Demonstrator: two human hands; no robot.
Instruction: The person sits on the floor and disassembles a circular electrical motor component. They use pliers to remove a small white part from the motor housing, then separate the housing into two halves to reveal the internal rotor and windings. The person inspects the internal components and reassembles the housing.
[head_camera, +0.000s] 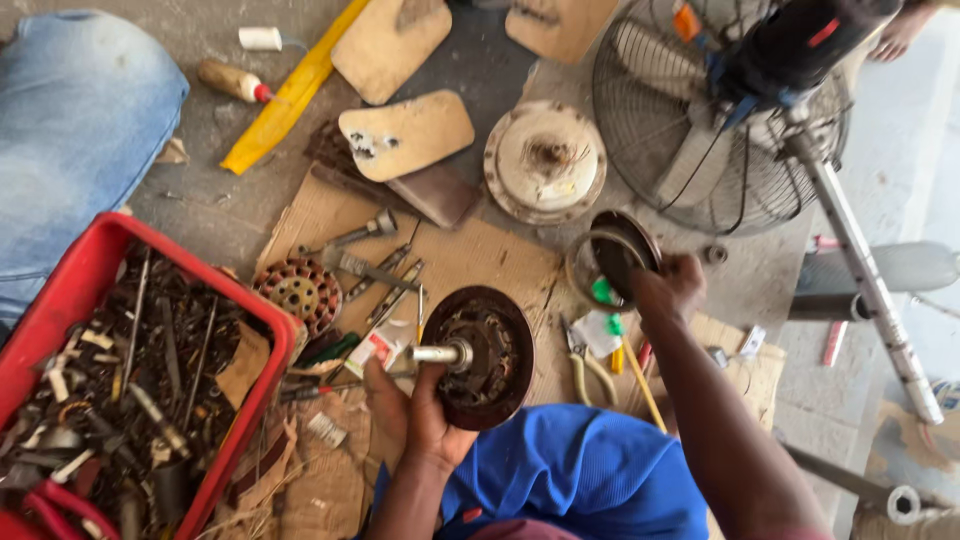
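Left hand is closed around the steel shaft of a dark, greasy motor housing, held on edge just above the blue-clad knee. Right hand, further out, is clamped on a round dark end cover over the cardboard sheet. Loose tools lie between. Risk judged: oily shaft may slip in the grip, so the housing could drop onto the pliers; the red scrap tray sits well clear
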